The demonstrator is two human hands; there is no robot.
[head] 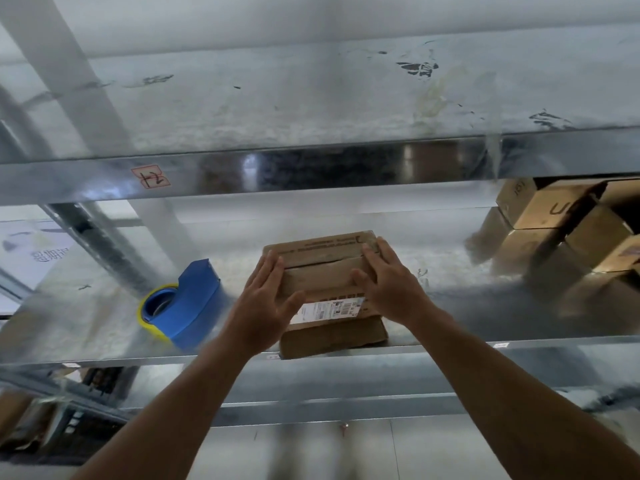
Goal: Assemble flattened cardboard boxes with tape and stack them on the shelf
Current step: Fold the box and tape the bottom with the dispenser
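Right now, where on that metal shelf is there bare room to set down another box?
The widest bare patch of shelf lies between the right hand on the box and the stacked boxes at right. A smaller one lies left of the blue tape dispenser. Between dispenser and left hand it is tight.

Single head cam, wide-angle, worn by the person; looks fwd and somewhat down into a galvanised steel shelf [86, 327], close-up. The left hand [268, 299] and right hand [391, 285] sit mid-frame, forearms entering from the bottom edge. The upper shelf deck [311, 98] fills the top.
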